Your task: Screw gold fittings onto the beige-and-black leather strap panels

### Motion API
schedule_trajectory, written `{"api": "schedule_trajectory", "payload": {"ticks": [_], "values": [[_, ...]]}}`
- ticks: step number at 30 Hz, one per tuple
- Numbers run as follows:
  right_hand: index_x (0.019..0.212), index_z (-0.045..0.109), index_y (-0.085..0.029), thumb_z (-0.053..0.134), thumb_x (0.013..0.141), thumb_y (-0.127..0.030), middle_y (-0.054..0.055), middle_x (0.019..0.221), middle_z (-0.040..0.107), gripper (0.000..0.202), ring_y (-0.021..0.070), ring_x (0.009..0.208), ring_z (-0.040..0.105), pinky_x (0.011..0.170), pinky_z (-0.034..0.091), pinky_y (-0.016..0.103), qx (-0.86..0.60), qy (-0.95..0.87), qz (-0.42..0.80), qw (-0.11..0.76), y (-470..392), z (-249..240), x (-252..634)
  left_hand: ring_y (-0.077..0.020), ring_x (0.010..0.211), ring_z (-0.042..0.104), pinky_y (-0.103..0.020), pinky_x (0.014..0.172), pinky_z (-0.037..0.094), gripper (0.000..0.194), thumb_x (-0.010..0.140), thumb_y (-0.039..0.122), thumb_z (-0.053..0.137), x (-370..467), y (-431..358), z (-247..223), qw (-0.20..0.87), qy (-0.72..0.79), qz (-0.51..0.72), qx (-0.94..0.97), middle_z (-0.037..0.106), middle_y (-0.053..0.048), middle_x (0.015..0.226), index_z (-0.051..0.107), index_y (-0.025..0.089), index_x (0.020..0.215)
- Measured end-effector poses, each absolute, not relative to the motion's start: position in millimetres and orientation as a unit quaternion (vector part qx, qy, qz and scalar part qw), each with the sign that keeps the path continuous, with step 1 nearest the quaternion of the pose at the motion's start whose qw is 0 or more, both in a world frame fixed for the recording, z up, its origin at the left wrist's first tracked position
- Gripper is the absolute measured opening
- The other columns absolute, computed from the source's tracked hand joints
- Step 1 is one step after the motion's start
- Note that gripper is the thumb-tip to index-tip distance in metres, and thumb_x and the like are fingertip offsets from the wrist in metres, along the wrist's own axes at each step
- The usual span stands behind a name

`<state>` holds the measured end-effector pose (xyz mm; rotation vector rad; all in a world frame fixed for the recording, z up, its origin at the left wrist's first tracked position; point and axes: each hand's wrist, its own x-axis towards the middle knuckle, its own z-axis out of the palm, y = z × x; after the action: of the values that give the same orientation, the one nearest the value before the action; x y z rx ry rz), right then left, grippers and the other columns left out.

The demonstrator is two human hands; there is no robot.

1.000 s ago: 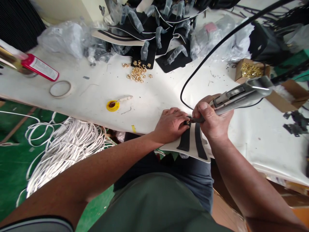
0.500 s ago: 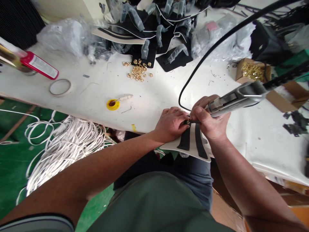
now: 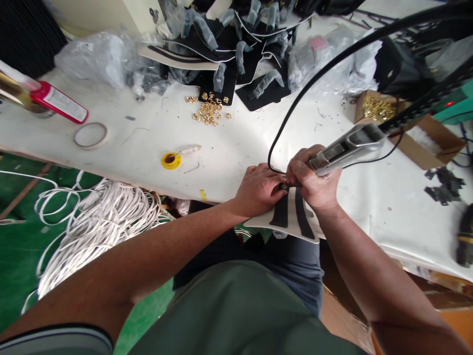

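In the head view, a cream panel with dark strips [image 3: 291, 217] lies at the bench's front edge, its lower end overhanging. My left hand [image 3: 260, 190] presses on the panel's upper left, fingers bent, thumb and forefinger closed beside a small metal fitting [image 3: 284, 186]. My right hand [image 3: 314, 180] is wrapped round a silver power screwdriver [image 3: 345, 150], tilted with its rear end up to the right. Its front points down left toward the fitting; my fingers hide the tip. A thin black cable [image 3: 284, 130] loops down to my hands.
Gold fittings [image 3: 207, 112] lie loose beyond my hands, near a yellow spool [image 3: 171, 160] and a tape roll [image 3: 90, 135]. Black panels with wrapped handles [image 3: 262, 88] are heaped at the back. Cardboard boxes [image 3: 430, 140] stand right; white cord [image 3: 107, 222] covers the floor at left.
The screwdriver's rear end has swung slightly left, and more of the cable behind it shows. Both hands keep their hold at the fitting. The whole view has shifted a little.
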<state>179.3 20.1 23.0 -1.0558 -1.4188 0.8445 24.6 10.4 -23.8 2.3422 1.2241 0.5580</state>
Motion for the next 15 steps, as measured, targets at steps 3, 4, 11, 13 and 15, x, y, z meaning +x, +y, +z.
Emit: {"api": "schedule_trajectory", "payload": {"ticks": [3,4,11,13,15], "values": [[0.065,0.046,-0.024,0.071,0.083,-0.024,-0.005,0.060,0.052,0.030,0.0121,0.051,0.049,0.047,0.044,0.029,-0.449,-0.591,0.355,0.568,20.5,23.3,178.6,-0.0314,0.129,0.055,-0.051,0.107,0.040,0.023,0.094,0.038,0.065,24.9,10.3,-22.4,0.225,0.440,0.204,0.845,0.076,-0.004,0.121,0.074,0.029,0.114],[0.065,0.044,-0.025,0.071,0.082,-0.024,-0.005,0.060,0.051,0.032,0.0120,0.051,0.048,0.047,0.043,0.029,-0.446,-0.589,0.353,0.574,20.4,22.6,178.6,-0.0310,0.129,0.056,-0.051,0.107,0.040,0.024,0.094,0.038,0.066,25.1,10.3,-22.6,0.225,0.440,0.207,0.844,0.076,-0.003,0.121,0.074,0.029,0.114],[0.069,0.046,-0.025,0.070,0.084,-0.029,-0.005,0.060,0.051,0.029,0.0125,0.052,0.049,0.048,0.044,0.029,-0.458,-0.582,0.342,0.579,16.5,16.5,176.9,-0.0308,0.131,0.055,-0.052,0.107,0.039,0.025,0.095,0.040,0.066,25.6,9.9,-27.5,0.221,0.441,0.218,0.842,0.076,-0.002,0.121,0.074,0.030,0.116],[0.070,0.047,-0.025,0.071,0.084,-0.029,-0.005,0.061,0.054,0.028,0.0127,0.052,0.051,0.049,0.045,0.029,-0.455,-0.574,0.347,0.586,16.2,15.7,177.3,-0.0304,0.131,0.055,-0.051,0.107,0.039,0.025,0.095,0.039,0.065,25.3,9.4,-27.4,0.223,0.440,0.221,0.841,0.076,-0.001,0.123,0.073,0.030,0.117],[0.070,0.048,-0.025,0.071,0.085,-0.031,-0.005,0.061,0.055,0.028,0.0129,0.051,0.052,0.049,0.045,0.028,-0.452,-0.565,0.354,0.593,16.2,14.8,178.9,-0.0299,0.131,0.055,-0.051,0.107,0.040,0.024,0.094,0.038,0.066,25.0,8.7,-26.1,0.224,0.440,0.224,0.841,0.076,0.000,0.124,0.073,0.030,0.116]]}}
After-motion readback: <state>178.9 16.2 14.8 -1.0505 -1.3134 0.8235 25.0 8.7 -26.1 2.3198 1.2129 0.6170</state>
